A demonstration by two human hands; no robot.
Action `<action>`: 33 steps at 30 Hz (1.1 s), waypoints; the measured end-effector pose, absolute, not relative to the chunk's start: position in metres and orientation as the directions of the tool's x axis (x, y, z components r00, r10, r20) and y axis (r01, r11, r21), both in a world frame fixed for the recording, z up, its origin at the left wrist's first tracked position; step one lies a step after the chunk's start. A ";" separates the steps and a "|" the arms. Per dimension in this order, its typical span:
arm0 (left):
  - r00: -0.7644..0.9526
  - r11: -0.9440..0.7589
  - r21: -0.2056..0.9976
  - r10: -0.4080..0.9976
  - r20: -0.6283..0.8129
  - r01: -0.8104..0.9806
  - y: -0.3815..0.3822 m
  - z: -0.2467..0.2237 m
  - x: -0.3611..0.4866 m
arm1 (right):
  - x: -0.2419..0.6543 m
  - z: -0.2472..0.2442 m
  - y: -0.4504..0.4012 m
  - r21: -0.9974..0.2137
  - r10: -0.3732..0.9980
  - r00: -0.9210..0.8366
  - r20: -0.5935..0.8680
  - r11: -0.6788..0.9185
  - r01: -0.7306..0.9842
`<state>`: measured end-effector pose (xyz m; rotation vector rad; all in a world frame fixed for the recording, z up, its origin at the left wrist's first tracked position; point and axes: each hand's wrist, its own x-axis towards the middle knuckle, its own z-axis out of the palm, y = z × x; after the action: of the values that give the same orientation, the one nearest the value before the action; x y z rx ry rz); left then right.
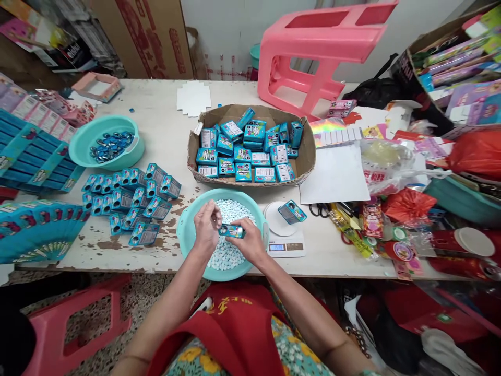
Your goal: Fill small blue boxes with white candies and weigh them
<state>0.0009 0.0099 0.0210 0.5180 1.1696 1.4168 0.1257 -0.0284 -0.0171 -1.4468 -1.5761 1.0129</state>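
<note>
While right hand grips blue candy box above turquoise basin of pale candies, presumably so spills fall back, left hand curls beside box; content of left grip: cannot tell. From basin: kitchen scale at 3 o'clock, grouped boxes at 10, likely for easy reach.
</note>
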 end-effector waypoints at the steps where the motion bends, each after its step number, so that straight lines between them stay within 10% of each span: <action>1: -0.245 0.183 0.858 0.911 -0.332 -0.480 0.012 0.017 -0.003 | 0.127 -0.019 -0.028 -0.925 0.997 -0.077 0.020 0.047 0.378; 4: -0.253 0.245 0.892 0.900 -0.355 -0.380 0.015 0.002 -0.019 | 0.139 -0.014 -0.033 -0.952 0.996 -0.069 0.047 0.066 0.298; 7: -0.161 0.345 0.929 0.933 -0.323 0.134 0.008 -0.020 -0.033 | 0.175 0.008 -0.055 -0.964 0.999 -0.025 0.042 0.047 0.263; 12: 0.267 -0.138 0.391 0.916 -0.299 0.910 -0.017 -0.064 -0.022 | 0.280 0.014 -0.110 -0.883 0.901 0.431 -0.038 -0.232 0.408; 16: 0.313 -0.255 0.198 0.875 -0.368 0.946 -0.029 -0.084 0.000 | 0.362 -0.048 -0.124 -0.832 0.635 0.772 -0.011 -0.434 0.345; 21: 0.365 -0.232 0.315 0.796 -0.483 0.921 -0.022 -0.086 -0.003 | 0.401 -0.110 -0.121 -0.794 0.547 0.834 0.072 -0.474 0.380; 28: 0.287 -0.153 0.334 0.870 -0.400 0.930 -0.015 -0.070 -0.018 | 0.348 -0.091 -0.085 -0.632 0.738 0.566 0.368 -0.248 0.734; 33: 0.226 -0.059 0.531 0.940 -0.255 0.845 -0.017 -0.059 -0.010 | 0.303 -0.092 -0.014 -0.867 0.837 0.536 0.109 -0.184 0.463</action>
<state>-0.0101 -0.0171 -0.0592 1.9205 1.6381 0.2102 0.3030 -0.0144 -0.0923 -1.8239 -1.0750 0.4934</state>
